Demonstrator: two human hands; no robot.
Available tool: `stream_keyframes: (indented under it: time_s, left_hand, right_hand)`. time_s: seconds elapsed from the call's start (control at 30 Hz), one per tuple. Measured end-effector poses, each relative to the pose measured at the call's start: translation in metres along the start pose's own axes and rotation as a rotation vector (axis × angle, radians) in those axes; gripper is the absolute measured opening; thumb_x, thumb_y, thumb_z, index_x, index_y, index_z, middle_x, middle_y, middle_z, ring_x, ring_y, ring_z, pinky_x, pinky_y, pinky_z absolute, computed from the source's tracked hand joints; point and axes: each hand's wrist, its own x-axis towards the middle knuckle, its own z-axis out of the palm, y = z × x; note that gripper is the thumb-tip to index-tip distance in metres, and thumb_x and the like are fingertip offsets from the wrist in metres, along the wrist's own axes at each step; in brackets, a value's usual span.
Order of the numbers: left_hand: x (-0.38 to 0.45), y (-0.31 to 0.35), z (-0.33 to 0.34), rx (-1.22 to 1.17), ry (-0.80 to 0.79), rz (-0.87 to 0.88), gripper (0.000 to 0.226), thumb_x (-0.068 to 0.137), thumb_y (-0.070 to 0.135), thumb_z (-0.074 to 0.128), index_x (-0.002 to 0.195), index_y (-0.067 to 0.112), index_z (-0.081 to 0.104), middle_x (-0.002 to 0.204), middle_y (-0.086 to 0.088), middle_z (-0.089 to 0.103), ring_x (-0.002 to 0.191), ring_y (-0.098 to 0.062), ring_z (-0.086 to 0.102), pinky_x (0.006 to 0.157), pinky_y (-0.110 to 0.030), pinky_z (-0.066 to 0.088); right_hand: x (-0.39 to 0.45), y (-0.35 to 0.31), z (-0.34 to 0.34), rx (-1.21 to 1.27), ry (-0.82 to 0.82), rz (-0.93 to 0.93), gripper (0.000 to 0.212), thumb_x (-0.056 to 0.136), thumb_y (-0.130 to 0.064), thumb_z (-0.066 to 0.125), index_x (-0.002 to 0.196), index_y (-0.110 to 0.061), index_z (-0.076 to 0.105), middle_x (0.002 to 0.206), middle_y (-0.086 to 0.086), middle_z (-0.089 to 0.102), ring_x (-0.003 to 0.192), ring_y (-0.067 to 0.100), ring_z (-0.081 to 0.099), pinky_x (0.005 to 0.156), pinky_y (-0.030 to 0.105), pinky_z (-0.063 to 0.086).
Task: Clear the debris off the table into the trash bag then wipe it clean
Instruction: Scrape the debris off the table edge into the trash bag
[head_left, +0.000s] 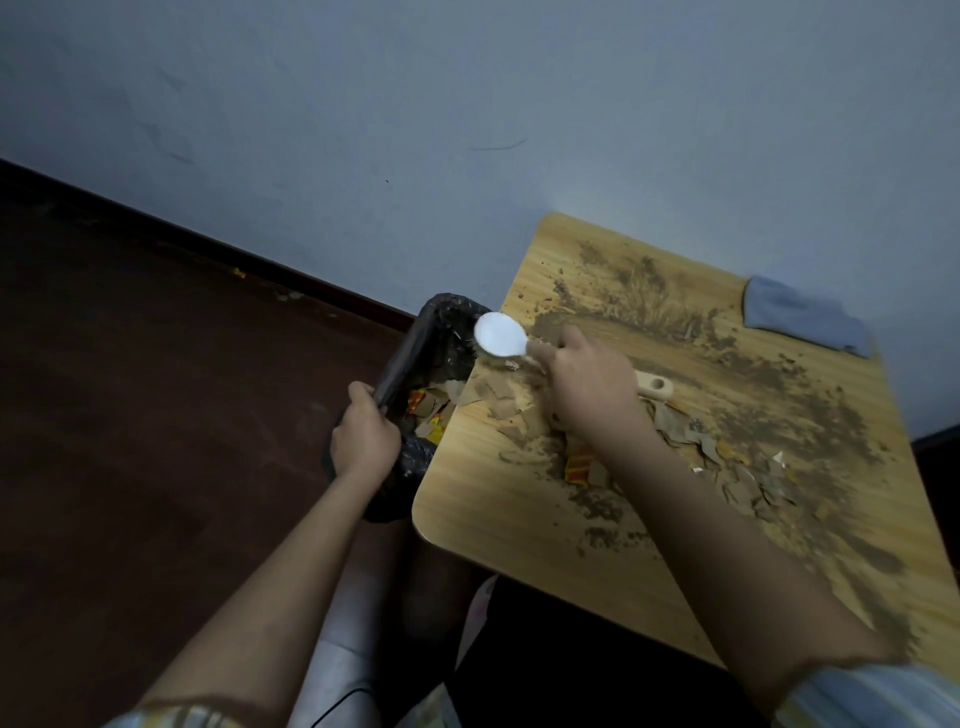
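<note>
A light wooden table (524, 525) is strewn with brown dirt (779, 410) and torn cardboard scraps (727, 467). My right hand (592, 389) grips a brush by its wooden handle (655, 387); its white head (500, 335) sits at the table's left edge, over the bag's mouth. My left hand (366, 436) grips the rim of a black trash bag (431, 353) held against the table's left side. Cardboard and orange scraps lie inside the bag. More scraps sit under and around my right hand.
A folded grey-blue cloth (800, 322) lies at the table's far right corner. A pale wall stands behind the table. Dark red-brown floor (156, 415) spreads to the left. My legs are below the table's near edge.
</note>
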Motion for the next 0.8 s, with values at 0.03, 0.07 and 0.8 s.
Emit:
stream_keyframes:
  time_s: [0.03,0.07,0.8]
  left_hand:
    - [0.000,0.000,0.000,-0.001,0.000,0.000,0.018,0.093,0.006,0.047,0.098,0.016,0.034,0.102,-0.015,0.062,0.089,-0.040,0.060,0.063,-0.037,0.034]
    - [0.000,0.001,-0.001,0.000,0.001,0.001,0.017,0.093,0.006,0.047,0.098,0.016,0.034,0.102,-0.015,0.062,0.089,-0.040,0.059,0.063,-0.037,0.034]
    - [-0.005,0.001,-0.009,0.026,-0.024,0.000,0.015,0.093,0.004,0.045,0.106,0.009,0.039,0.106,-0.016,0.061,0.094,-0.041,0.059,0.067,-0.037,0.036]
  right_hand:
    - [-0.002,0.006,-0.001,0.000,-0.027,0.045,0.038,0.093,-0.013,0.054,0.128,-0.028,0.055,0.102,0.004,0.050,0.080,0.021,0.048,0.056,0.030,0.032]
    - [-0.004,0.010,-0.001,-0.004,-0.059,0.079,0.036,0.093,-0.013,0.053,0.126,-0.029,0.057,0.097,0.003,0.047,0.075,0.020,0.045,0.053,0.029,0.030]
    - [0.004,-0.026,-0.001,0.130,0.006,0.012,0.043,0.092,-0.004,0.051,0.128,-0.027,0.054,0.103,0.007,0.050,0.086,0.026,0.056,0.060,0.033,0.041]
